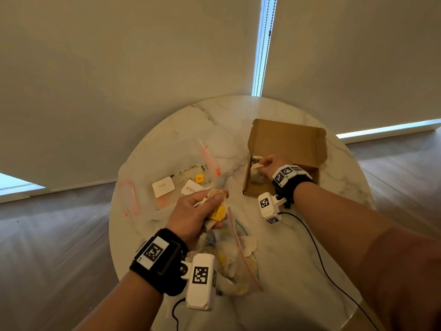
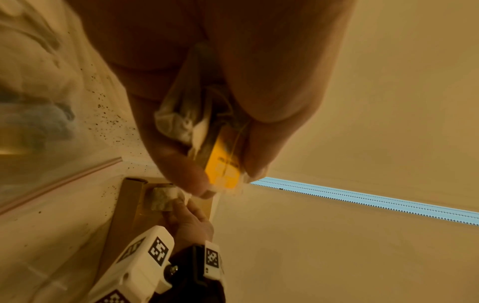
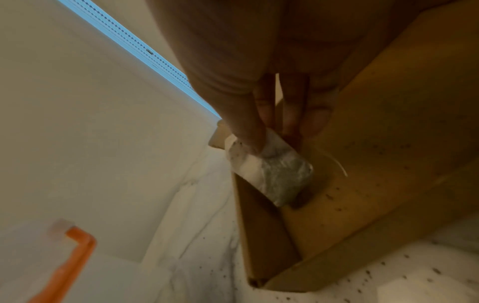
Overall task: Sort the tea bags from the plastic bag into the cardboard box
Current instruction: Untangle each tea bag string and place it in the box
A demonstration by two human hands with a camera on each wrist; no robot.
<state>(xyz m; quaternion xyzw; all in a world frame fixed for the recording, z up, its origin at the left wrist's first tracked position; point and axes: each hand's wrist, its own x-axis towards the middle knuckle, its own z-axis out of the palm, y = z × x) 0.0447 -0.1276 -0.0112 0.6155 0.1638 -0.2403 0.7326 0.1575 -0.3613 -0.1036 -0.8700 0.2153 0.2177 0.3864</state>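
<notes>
Brown open cardboard box (image 1: 286, 144) sits right of centre on the round white marble table (image 1: 298, 247). Right hand (image 1: 272, 163) reaches into it, thumb and fingers pinching a white paper tea bag (image 3: 272, 170) just above the box floor at its left wall. Left hand (image 1: 193, 211), mid-frame, is curled round a bunch of tea bags with a yellow tag (image 2: 223, 170). Clear zip plastic bag of tea bags (image 1: 231, 266) lies lower centre, under the left wrist. Clear orange-trimmed plastic container (image 1: 171, 168) sits left, holding white cards.
</notes>
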